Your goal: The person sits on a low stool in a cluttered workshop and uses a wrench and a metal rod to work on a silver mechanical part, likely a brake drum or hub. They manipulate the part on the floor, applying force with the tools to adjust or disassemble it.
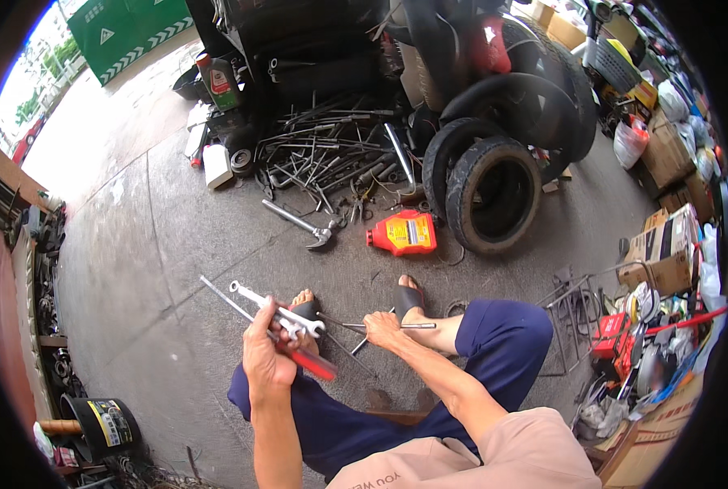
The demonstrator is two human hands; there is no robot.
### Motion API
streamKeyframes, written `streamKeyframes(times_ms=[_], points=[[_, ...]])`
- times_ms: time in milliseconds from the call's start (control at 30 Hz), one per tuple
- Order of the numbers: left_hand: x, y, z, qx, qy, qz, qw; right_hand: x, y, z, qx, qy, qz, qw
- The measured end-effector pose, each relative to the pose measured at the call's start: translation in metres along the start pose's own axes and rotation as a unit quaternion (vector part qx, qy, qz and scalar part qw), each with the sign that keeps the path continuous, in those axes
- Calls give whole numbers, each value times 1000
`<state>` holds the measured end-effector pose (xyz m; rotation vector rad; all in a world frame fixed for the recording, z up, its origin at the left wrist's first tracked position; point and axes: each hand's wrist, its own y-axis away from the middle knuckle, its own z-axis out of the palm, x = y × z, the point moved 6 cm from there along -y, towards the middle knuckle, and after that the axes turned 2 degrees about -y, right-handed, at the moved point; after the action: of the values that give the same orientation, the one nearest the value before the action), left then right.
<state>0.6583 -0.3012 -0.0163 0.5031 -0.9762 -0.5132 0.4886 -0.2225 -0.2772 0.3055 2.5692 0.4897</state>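
My left hand (268, 352) is closed around several tools at once. Among them are silver combination wrenches (250, 293), with open jaws showing below the fingers, and a screwdriver (315, 363) with a red handle and a long thin shaft. In front of my right knee, my right hand (382, 328) is closed on a straight metal rod (418, 326) held level. A second thin rod slants close by under that hand; whether the two are joined I cannot tell. On the floor ahead lies a claw hammer (294, 222), near a red bottle (404, 232) with a yellow label.
A heap of metal tools (323, 151) spreads across the floor ahead. Worn tyres (494, 196) lean at its right. A metal frame (571, 326), cardboard boxes (664, 248) and mixed goods line the right side. A black bucket (99, 428) stands at lower left.
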Motion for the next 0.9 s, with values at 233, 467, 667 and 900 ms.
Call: streamKeyframes(times_ms=[233, 467, 667, 900], points=[[4, -11, -9, -59, -61, 4, 996, -34, 47, 28, -54, 7, -22, 998], [5, 9, -7, -61, 8, 10, 998, -62, 84, 41, -47, 68, -152, 985], [-8, 6, 15, -110, 17, -45, 993, -32, 104, 15, 145, 52, -84, 984], [-30, -16, 46, -131, -57, -65, 988, 34, 172, 55, -91, 46, 252, 962]])
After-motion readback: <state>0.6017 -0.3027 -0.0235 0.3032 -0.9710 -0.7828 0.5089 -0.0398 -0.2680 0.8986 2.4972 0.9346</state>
